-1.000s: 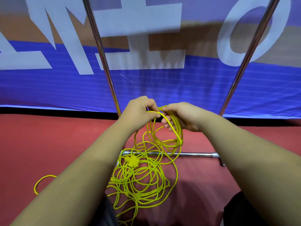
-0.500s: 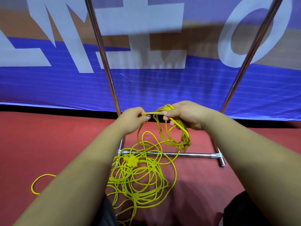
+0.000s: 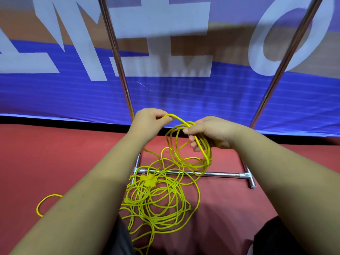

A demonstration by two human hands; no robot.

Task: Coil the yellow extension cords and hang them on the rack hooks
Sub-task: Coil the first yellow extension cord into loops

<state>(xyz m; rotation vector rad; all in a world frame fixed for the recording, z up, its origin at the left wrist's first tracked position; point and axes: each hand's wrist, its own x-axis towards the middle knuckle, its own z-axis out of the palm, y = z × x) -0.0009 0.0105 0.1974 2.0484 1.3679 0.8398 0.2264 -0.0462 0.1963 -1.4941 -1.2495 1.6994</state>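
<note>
Yellow extension cord lies tangled on the red floor across the rack base bar, its near strands cut off at the frame edge, part hidden behind the left forearm. Right hand grasps gathered loops; left hand pinches one strand just beside. Rack uprights run off the top. Open floor lies left.

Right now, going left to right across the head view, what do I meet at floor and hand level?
Stray loop on the floor → left hand, pinching the cord → right hand, gripping the coil → right pole.
</note>
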